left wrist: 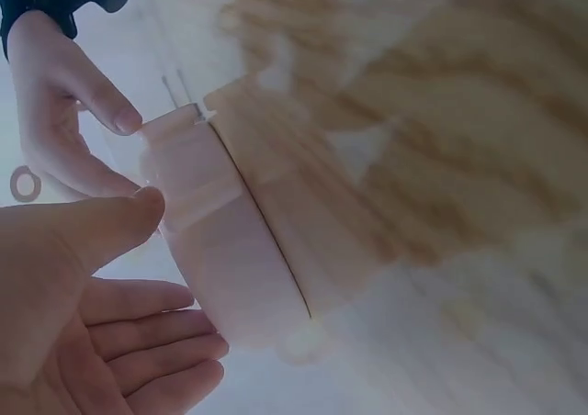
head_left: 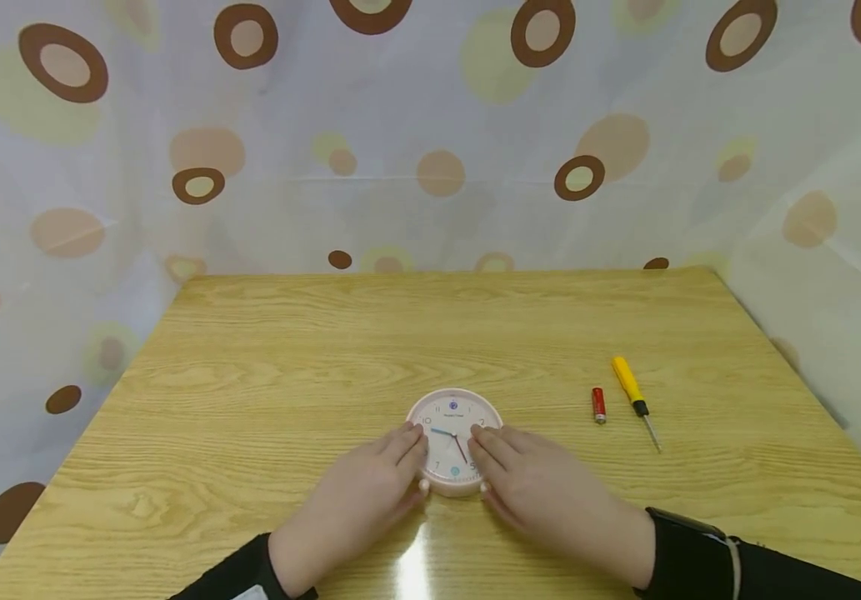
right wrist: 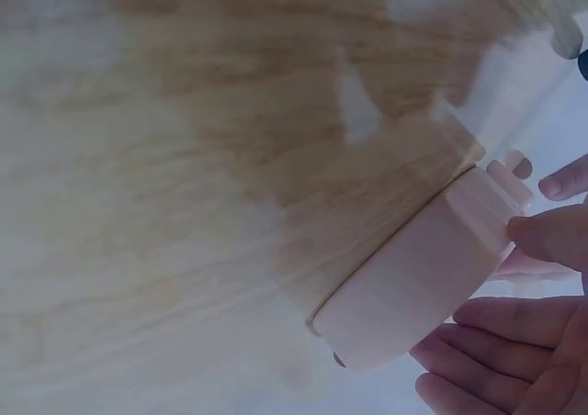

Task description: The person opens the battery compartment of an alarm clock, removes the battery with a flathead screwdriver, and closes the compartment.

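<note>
A round pale-pink clock (head_left: 454, 467) lies face up on the wooden table, near its front middle. On its left side my left hand (head_left: 366, 492) holds the edge, fingertips over the dial and thumb at the near rim. My right hand (head_left: 550, 496) holds the opposite side in the same way. In the left wrist view, the left thumb (left wrist: 129, 215) meets the pink side wall of the clock (left wrist: 230, 250). The right wrist view has the right thumb (right wrist: 551, 236) against that wall, with the other fingers (right wrist: 496, 351) extended along the dial side.
Right of the clock, a red battery (head_left: 598, 406) lies on the wooden table (head_left: 287, 358). Beyond it is a screwdriver (head_left: 629, 383) with a yellow handle, its metal tip pointing toward the near right. A dotted curtain (head_left: 438, 108) hangs behind the table and along both sides.
</note>
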Available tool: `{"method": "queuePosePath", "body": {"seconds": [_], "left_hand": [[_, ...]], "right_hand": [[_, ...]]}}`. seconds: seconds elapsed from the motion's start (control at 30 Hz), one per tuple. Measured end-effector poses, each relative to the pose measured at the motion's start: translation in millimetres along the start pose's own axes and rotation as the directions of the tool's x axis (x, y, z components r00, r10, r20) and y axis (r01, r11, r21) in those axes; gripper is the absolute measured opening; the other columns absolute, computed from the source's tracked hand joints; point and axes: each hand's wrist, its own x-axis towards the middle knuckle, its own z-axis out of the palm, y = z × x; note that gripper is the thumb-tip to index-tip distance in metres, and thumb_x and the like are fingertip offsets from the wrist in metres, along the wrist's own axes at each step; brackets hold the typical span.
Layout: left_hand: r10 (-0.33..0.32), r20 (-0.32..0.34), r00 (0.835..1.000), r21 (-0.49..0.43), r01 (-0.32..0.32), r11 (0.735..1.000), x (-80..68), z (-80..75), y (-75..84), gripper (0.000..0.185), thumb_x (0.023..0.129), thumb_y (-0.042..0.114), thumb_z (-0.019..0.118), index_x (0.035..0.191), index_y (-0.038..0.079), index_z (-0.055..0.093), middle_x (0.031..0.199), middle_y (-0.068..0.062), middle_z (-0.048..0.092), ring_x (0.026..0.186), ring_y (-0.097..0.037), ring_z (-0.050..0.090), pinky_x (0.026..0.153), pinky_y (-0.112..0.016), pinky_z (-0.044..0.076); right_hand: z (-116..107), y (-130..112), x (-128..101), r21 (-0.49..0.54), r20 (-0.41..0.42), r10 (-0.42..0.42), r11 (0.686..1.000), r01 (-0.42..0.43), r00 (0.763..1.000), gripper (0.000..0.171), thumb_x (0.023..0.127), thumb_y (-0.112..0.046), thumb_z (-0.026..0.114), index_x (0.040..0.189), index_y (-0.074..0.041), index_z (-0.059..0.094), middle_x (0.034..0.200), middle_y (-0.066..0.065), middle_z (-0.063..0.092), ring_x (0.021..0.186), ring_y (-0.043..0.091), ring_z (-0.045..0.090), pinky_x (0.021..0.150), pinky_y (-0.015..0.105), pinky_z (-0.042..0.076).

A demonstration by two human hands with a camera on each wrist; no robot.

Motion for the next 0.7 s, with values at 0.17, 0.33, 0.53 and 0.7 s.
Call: {"method": "queuePosePath", "body": {"seconds": [0.17,0.33,0.53,0.7], "left_hand": [[-0.003,-0.005,1.0,-0.015,0.002,1.0,3.4,1.4,-0.3,0.046,0.096,0.033,0.079,0.129,0.0,0.072,0.137,-0.016,0.072,0.127,-0.028,0.071,0.104,-0.038,0.059],[-0.016,-0.001,1.0,-0.032,0.016,0.999,7.4,0.8,-1.1,0.043,0.094,0.032,0.082,0.125,0.002,0.074,0.134,-0.015,0.073,0.125,-0.027,0.072,0.102,-0.037,0.06],[-0.031,0.0,1.0,-0.06,0.031,0.998,8.8,-0.6,-0.5,0.042,0.092,0.03,0.084,0.123,0.003,0.074,0.133,-0.014,0.073,0.124,-0.026,0.073,0.102,-0.037,0.06],[-0.022,-0.011,1.0,-0.065,0.021,0.998,12.9,2.6,-1.5,0.041,0.093,0.029,0.083,0.123,0.003,0.074,0.133,-0.014,0.073,0.123,-0.026,0.073,0.102,-0.036,0.06]], "right_hand": [[-1,0,3,0.003,0.045,0.003,1.0,-0.003,0.999,0.05,0.1,-0.032,0.072,0.14,-0.002,0.067,0.146,0.015,0.067,0.131,0.027,0.067,0.109,0.043,0.056],[-3,0,6,-0.015,0.06,-0.003,1.0,0.003,0.998,0.05,0.1,-0.033,0.072,0.139,-0.003,0.068,0.145,0.014,0.068,0.13,0.026,0.068,0.108,0.042,0.057],[-2,0,6,-0.029,0.058,-0.012,0.999,0.014,0.998,0.05,0.1,-0.035,0.072,0.139,-0.004,0.069,0.145,0.014,0.068,0.128,0.026,0.068,0.107,0.042,0.057],[1,2,5,-0.023,0.036,0.008,1.0,-0.007,0.999,0.049,0.101,-0.032,0.071,0.139,-0.002,0.069,0.144,0.016,0.068,0.128,0.029,0.068,0.108,0.044,0.057]]}}
